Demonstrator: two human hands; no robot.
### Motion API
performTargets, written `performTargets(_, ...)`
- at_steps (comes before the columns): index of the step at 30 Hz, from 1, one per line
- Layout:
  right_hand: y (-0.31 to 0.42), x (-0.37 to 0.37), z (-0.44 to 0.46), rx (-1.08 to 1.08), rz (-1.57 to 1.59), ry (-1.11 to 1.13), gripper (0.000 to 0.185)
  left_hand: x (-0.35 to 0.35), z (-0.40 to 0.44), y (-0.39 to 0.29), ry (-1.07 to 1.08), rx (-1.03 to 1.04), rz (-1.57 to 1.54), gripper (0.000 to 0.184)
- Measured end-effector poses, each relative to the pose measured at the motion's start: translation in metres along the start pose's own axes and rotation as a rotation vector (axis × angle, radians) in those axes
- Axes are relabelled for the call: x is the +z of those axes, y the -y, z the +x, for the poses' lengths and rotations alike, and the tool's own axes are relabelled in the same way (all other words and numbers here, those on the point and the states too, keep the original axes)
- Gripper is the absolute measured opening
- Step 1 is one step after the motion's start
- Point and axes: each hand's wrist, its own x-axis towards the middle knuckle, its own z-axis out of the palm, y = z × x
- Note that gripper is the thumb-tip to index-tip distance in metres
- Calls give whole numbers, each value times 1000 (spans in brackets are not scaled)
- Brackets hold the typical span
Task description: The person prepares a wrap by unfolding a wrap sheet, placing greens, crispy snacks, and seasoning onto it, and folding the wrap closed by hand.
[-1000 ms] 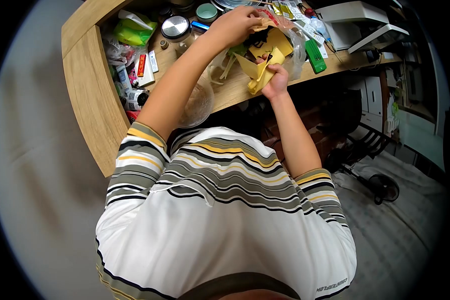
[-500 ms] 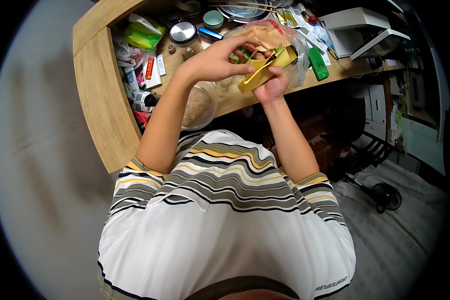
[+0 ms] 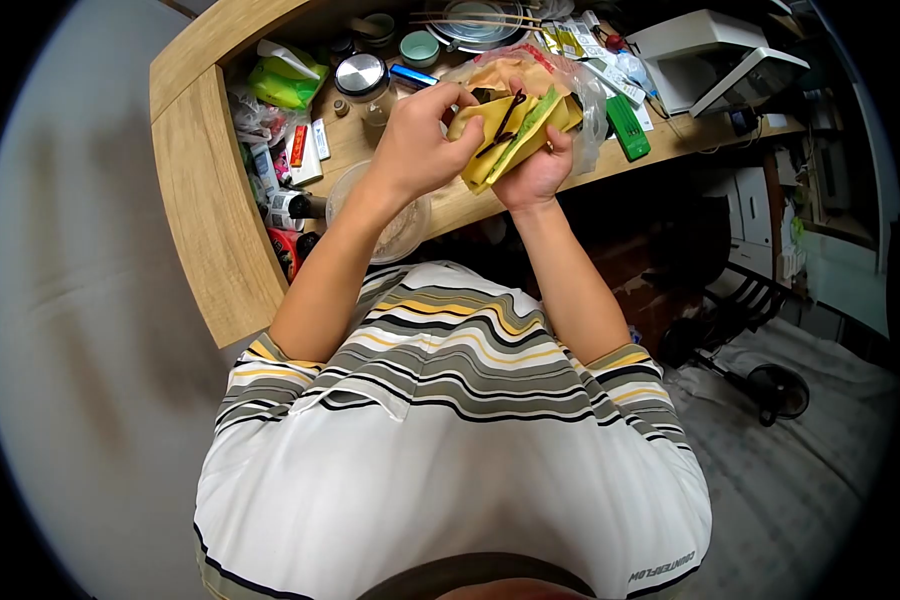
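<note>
A folded yellow wrap (image 3: 510, 135), thin like a pancake or tofu sheet, has green leaf and dark strips or sauce showing in its opening. My right hand (image 3: 533, 178) holds it from below, fingers mostly behind it and the thumb at its right side. On the left, my left hand (image 3: 425, 138) has its fingers and thumb closed on the wrap's edge. Behind the wrap lies a clear plastic bag (image 3: 592, 110) with brown paper (image 3: 510, 72) in it. A round clear tub (image 3: 407, 235) with pale contents is partly hidden under my left forearm.
On the wooden desk (image 3: 205, 200) are a steel-lidded jar (image 3: 361, 78), a pale green bowl (image 3: 419, 48), a blue item (image 3: 416, 76) and a green case (image 3: 627, 128). Chopsticks (image 3: 470, 16) lie across stacked plates at the back. A white device (image 3: 705, 60) stands right.
My left hand has drawn back left and down from over the wrap to its left edge. The wrap now shows more of its green and dark filling.
</note>
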Motion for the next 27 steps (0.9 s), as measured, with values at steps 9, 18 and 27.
performTargets(9, -2, -20, 7, 18, 21, 121, 76, 9, 0, -15, 44, 122, -28, 17)
performTargets(18, 4, -22, 7, 57, 97, 237, 78, 18, -1, -17, -26, 101, 138, 12)
performTargets(27, 5, -10, -3, -15, -5, 73, 70, 23, -5, -13, -129, -123, -19, 17)
